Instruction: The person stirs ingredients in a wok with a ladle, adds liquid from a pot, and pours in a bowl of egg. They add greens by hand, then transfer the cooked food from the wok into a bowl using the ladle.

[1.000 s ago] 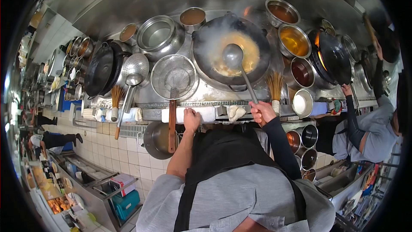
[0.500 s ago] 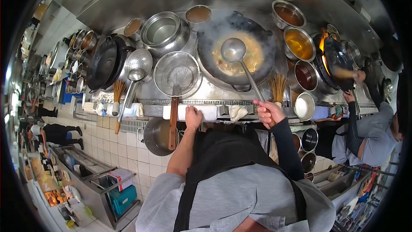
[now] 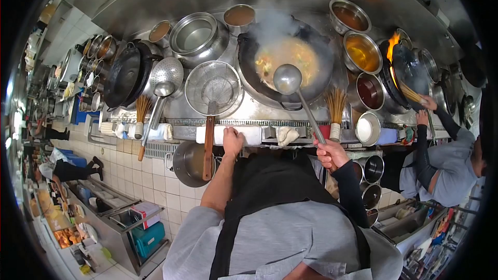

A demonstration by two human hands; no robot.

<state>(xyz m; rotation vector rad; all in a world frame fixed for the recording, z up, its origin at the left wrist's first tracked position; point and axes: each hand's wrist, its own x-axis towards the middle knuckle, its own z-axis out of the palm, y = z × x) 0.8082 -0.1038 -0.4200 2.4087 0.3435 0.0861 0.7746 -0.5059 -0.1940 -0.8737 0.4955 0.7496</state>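
Observation:
My right hand (image 3: 333, 154) is wrapped round the long handle of a steel ladle (image 3: 287, 79). The ladle's bowl hangs over the near rim of a large black wok (image 3: 316, 85). Inside the wok, a steaming yellowish broth (image 3: 298, 54) with bits of food bubbles. My left hand (image 3: 233, 141) is closed on a folded white towel (image 3: 252, 135) along the front edge of the range. Just beyond it, a wire-mesh strainer (image 3: 213, 89) with a wooden handle lies over a round vessel, its handle sticking out past the edge.
Left of the strainer lie a perforated scoop (image 3: 167, 72), a second ladle (image 3: 164, 89) and a bamboo brush (image 3: 142, 106). A large pot (image 3: 194, 36) stands behind. Right of the wok are a pot of oil (image 3: 362, 54) and a brush (image 3: 335, 106). A co-worker (image 3: 446, 171) works at a flaming wok (image 3: 410, 67).
The ladle has come toward me, from the middle of the broth to the wok's near side, and my right hand has drawn back and down. My left hand stays put. The co-worker's hands have lowered.

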